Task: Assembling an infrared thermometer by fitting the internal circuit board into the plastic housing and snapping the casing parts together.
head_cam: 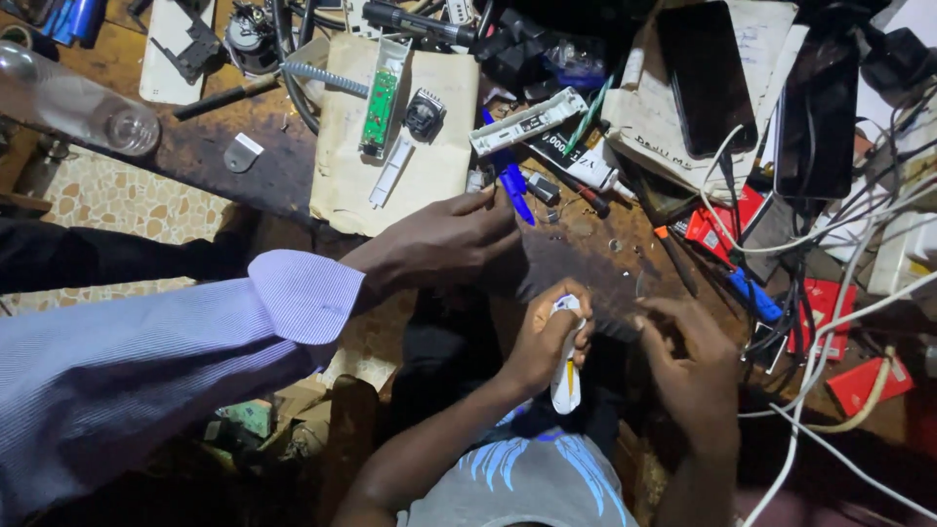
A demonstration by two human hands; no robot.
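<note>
My left hand point(540, 344) is closed around a small white device point(565, 383) with a yellow mark, held upright just off the bench's near edge. My right hand point(683, 363) sits beside it, fingers curled down at the rusty brown workbench point(586, 256); whether it pinches anything is hidden. Another person's hand point(439, 239), in a lilac striped sleeve point(305, 293), reaches in from the left and rests on the bench. Its fingertips are next to a blue pen point(509, 176).
A beige envelope point(342, 171) carries a green circuit board point(379, 102) and white casing parts. Two black phones point(705, 78) point(815, 117), red packets point(717, 229), white cables point(830, 322), a screwdriver point(675, 262) and a clear bottle point(68, 102) crowd the bench.
</note>
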